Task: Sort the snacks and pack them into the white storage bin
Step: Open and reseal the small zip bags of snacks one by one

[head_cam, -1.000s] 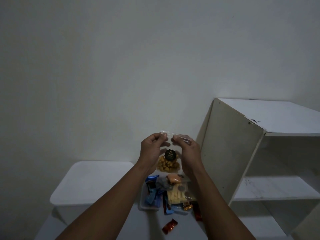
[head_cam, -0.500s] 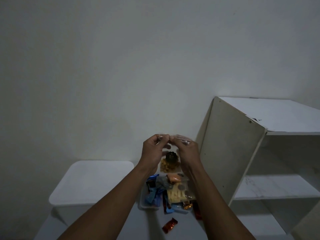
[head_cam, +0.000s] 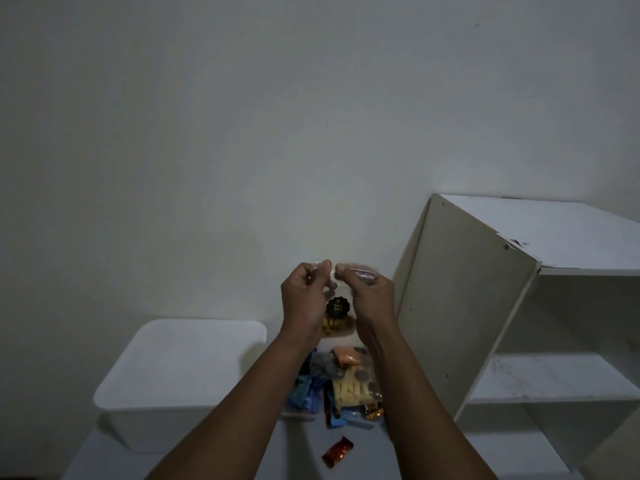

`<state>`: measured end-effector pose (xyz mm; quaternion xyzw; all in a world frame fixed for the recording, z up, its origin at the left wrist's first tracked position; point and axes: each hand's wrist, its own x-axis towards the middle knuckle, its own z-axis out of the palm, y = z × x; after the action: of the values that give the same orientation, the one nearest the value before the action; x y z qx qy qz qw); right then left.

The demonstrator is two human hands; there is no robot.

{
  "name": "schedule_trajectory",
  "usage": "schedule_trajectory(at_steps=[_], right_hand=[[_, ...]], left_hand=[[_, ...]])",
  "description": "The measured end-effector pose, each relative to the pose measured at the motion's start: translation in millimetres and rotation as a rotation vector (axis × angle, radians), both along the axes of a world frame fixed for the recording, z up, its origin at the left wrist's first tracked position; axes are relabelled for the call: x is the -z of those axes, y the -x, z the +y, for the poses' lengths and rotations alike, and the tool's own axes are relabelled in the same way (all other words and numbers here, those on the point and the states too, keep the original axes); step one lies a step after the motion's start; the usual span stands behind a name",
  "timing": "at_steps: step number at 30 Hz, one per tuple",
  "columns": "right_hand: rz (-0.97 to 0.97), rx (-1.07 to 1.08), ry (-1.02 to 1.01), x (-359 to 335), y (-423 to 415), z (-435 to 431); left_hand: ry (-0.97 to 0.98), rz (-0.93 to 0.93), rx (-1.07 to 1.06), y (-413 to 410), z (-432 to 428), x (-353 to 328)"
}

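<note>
White storage bin: far left, lid on, contents hidden.
Left hand: thumb and forefinger pinched the bag's top edge.
Clear snack bag: hung upright between both hands, long axis vertical, mouth up, black label facing the camera.
Right hand: pinched the same edge.
Clear tray: below the forearms, held blue, orange and yellow packets.
Red wrapped sweet: loose, nearer than the tray.
Shelf unit: right, beside the right hand.

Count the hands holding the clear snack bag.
2. The left hand pinches the bag at its top edge on the left; the right hand pinches it on the right. Neither is hidden.
</note>
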<state>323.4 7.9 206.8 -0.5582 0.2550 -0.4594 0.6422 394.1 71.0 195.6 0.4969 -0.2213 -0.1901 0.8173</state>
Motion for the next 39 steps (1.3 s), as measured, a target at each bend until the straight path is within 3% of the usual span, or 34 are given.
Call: schedule_trajectory(at_steps=[9,22,30,34,39], right_hand=[[-0.051,0.033,-0.029,-4,-6,-1],[-0.151,0.056,-0.224,-13,-4,7],[-0.136,0.007,-0.064,-20,5,7],[-0.015,-0.053,0.013,-21,6,10],[-0.026,-0.121,-0.078,-17,7,10]], left_hand=[[0.058,0.06,-0.036,-5,4,-11],[0.085,0.173,-0.012,-1,3,-16],[0.14,0.26,0.064,-4,7,-21],[0.084,0.159,0.06,-3,8,-21],[0.047,0.028,0.052,1,9,-22]])
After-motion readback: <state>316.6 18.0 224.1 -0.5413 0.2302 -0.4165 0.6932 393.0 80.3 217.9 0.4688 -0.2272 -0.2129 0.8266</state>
